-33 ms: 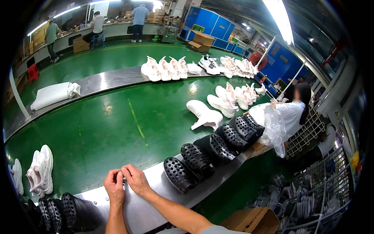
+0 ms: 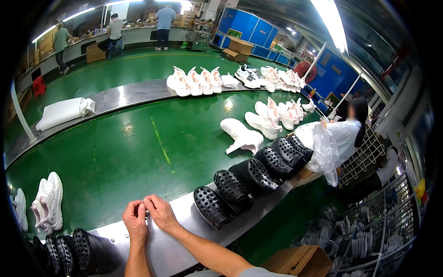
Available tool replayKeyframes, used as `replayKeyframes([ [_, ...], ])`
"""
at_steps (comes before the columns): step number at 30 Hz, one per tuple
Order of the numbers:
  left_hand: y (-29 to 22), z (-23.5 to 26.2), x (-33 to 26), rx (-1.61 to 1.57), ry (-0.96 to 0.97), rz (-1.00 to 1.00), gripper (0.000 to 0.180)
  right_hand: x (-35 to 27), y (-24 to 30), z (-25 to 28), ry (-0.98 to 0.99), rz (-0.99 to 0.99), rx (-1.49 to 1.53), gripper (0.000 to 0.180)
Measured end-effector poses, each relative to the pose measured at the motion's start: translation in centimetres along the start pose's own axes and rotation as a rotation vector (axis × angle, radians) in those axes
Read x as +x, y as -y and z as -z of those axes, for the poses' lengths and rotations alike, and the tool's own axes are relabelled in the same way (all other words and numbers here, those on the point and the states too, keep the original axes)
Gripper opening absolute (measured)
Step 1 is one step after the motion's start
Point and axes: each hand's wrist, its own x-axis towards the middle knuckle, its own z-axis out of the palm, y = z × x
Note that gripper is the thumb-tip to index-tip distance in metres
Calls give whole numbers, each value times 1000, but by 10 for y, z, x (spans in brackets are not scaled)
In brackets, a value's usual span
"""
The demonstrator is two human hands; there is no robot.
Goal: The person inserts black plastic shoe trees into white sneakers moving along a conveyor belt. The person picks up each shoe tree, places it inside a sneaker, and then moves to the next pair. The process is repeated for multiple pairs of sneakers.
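Pinching something too small to make out, the left hand (image 2: 135, 220) and right hand (image 2: 160, 213) meet fingertip-to-fingertip above the metal rail (image 2: 184, 217), near black perforated clogs (image 2: 233, 189).

An open brown cardboard box (image 2: 300, 259) is sitting at the bottom edge, right of the metal rail, its flaps standing up. Far back, two more brown cartons (image 2: 237, 47) are resting stacked in front of the blue cabinets. Another brown box (image 2: 95, 53) is standing on the green floor by the long counter at upper left. A small yellow-and-black sign (image 2: 398, 134) is showing on the pale pillar at right (too small to make out further).
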Motion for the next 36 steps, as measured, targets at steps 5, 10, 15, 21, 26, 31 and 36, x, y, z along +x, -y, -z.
replayKeyframes([
  [5,-1,0,0,16,8,3,10,0,-1,1,2,-3,5,26],
  [10,-1,1,0,-9,27,11,11,1,1,1,2,0,7,25],
  [15,-3,4,-1,-119,81,8,13,0,-2,0,5,5,-22,23],
  [21,-4,3,-1,-105,81,-13,12,1,1,0,2,6,3,22],
  [26,-15,-1,-1,8,69,-83,14,1,-2,1,4,9,11,21],
  [31,-5,5,1,48,78,-93,15,1,-1,0,12,-7,30,22],
  [36,-1,7,1,37,78,-112,15,0,1,0,8,-10,36,24],
])
